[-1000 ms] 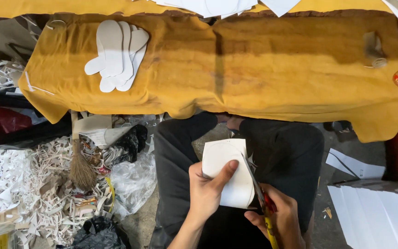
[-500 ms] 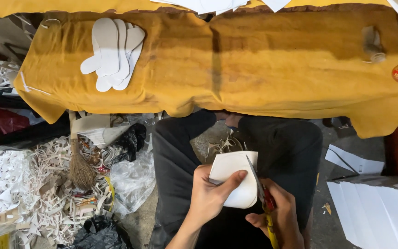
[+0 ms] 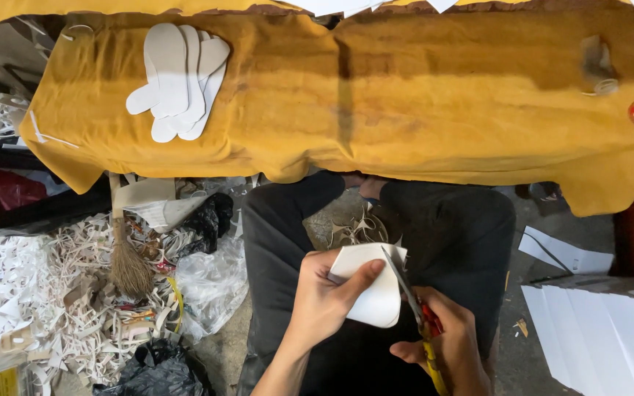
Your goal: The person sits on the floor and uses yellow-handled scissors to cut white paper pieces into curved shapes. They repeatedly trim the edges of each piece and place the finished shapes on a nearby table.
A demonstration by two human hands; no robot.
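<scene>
Meanwhile left hand pinches a stiff white rounded sheet; right hand grips red-handled scissors.

A white sheet is pinched by the left hand, thumb laid across its face. Just right of that grip, scissors are gripped in the right hand, blades set against the sheet's edge. Cut soles are stacked well above, on yellow cloth.
</scene>
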